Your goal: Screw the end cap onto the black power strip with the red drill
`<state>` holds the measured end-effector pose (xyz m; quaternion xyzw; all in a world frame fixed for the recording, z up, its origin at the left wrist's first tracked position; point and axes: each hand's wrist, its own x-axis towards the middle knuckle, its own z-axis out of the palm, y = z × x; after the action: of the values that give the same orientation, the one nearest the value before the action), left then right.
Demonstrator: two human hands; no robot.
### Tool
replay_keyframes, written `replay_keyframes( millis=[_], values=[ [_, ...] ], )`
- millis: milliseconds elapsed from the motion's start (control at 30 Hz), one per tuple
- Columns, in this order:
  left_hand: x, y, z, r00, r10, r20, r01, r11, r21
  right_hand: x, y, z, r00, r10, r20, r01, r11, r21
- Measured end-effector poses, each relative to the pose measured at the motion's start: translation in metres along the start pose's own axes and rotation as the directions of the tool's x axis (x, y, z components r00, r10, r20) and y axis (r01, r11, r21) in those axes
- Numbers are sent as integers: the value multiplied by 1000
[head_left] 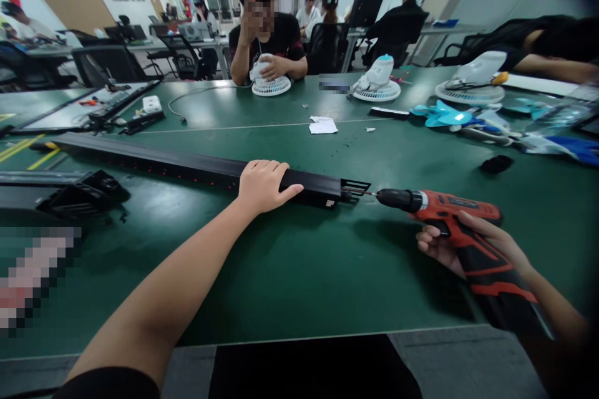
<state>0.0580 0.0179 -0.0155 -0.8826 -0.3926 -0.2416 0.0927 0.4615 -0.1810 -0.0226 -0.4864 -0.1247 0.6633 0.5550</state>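
A long black bar-shaped housing [196, 165] lies across the green table, with small red marks along its near side. My left hand [264, 187] grips it from above near its right end, fingers over the far edge and thumb on the near side. My right hand [449, 246] is wrapped round the handle of a red and black cordless drill [461, 209]. The drill points left, and its thin bit [362, 191] reaches the slotted bracket [355, 187] at the housing's right end. I cannot tell whether the tip sits on a screw.
Across the table [299, 274] a person holds a white fan part [270, 78]. More white fans [378, 84], blue fan blades [440, 113] and crumpled paper [322, 125] lie at the back. Another black frame [56, 193] lies at left, near a white power strip [148, 106].
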Motion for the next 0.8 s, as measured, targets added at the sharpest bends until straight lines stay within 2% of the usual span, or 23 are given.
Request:
replay_keyframes(
  millis=[800],
  values=[
    [0,0,0,1000,-5,-2,5,1000,12,0,0,-1,999,18,-46,-17,1000,17]
  ],
)
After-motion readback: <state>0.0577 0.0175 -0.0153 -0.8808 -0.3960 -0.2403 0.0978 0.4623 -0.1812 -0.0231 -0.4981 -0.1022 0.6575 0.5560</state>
